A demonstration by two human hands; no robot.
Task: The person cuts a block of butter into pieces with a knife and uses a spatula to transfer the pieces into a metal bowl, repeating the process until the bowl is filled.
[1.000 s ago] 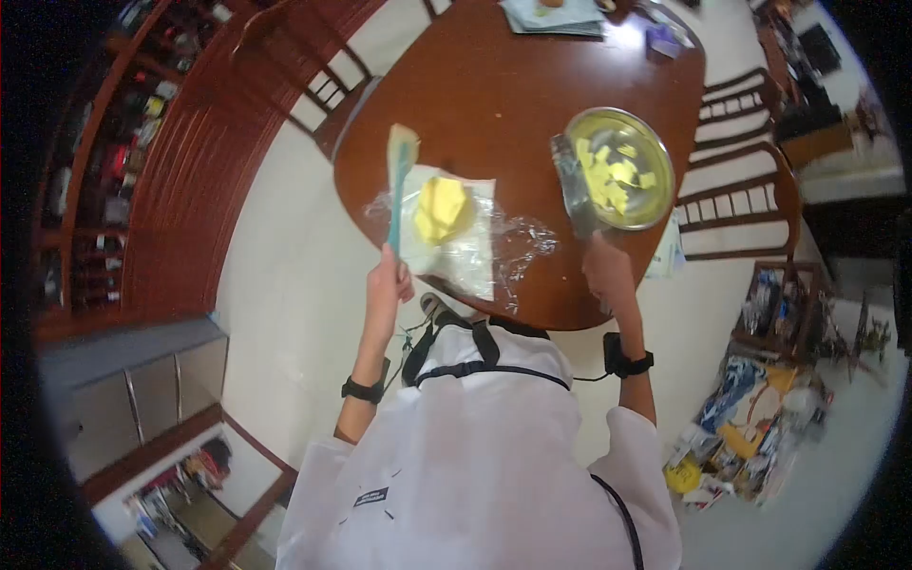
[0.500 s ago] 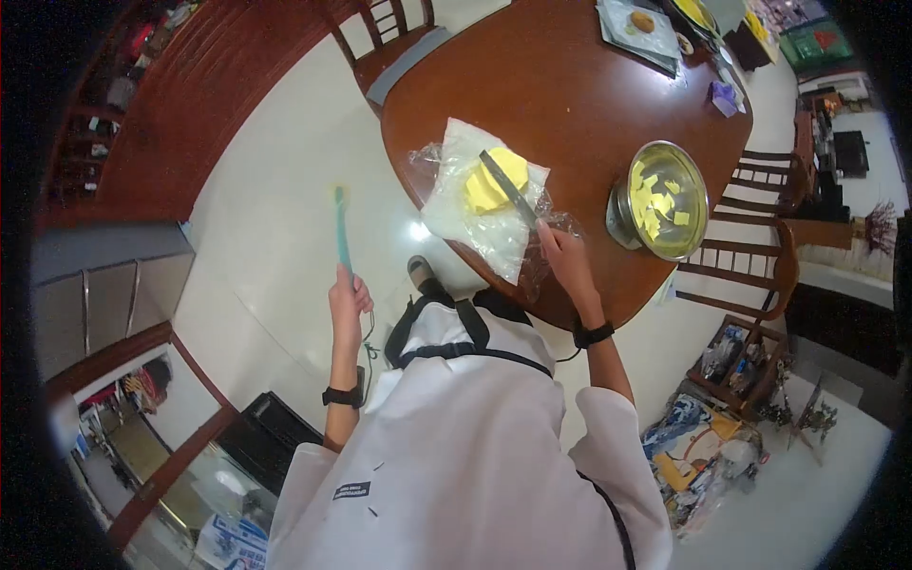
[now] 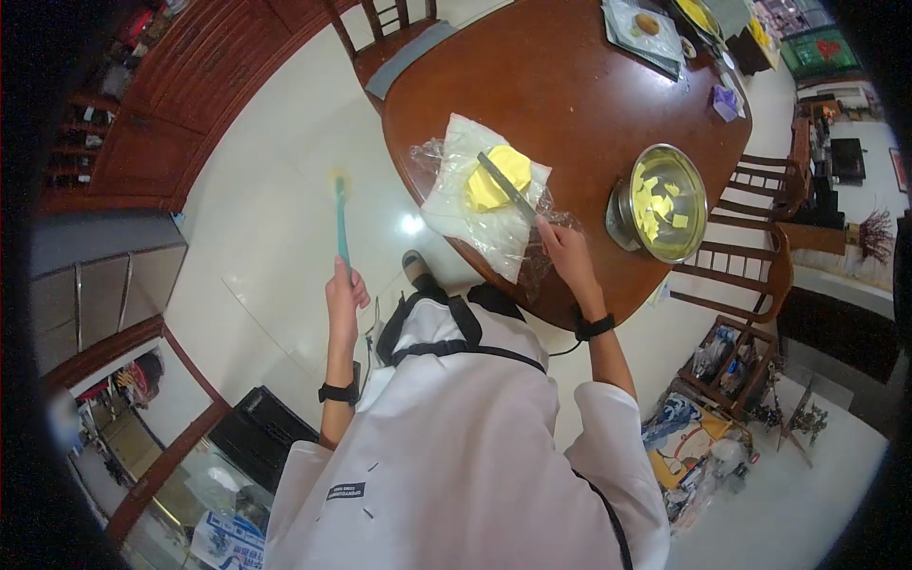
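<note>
My right hand (image 3: 570,255) is closed round the handle of a knife (image 3: 506,188). Its blade lies across a pale yellow block (image 3: 497,179) near the table's front left edge. Under the block is a white cloth (image 3: 465,223) with crumpled clear plastic wrap (image 3: 551,256) around it. Out over the floor, left of the table, my left hand (image 3: 344,296) grips a long, slim teal-handled tool (image 3: 343,223) that points away from me. The tool's far end looks faintly yellowish and blurred, so its kind is unclear.
A steel bowl (image 3: 700,204) with several yellow pieces (image 3: 655,204) stands to the right on the wooden table (image 3: 532,76). Plastic bags (image 3: 627,33) with a round brown item and a purple object (image 3: 726,103) lie farther back. Chairs (image 3: 736,256) line the right side.
My view has shifted slightly. The knife stays across the yellow block, and my left hand still holds the teal-handled tool with little movement.
</note>
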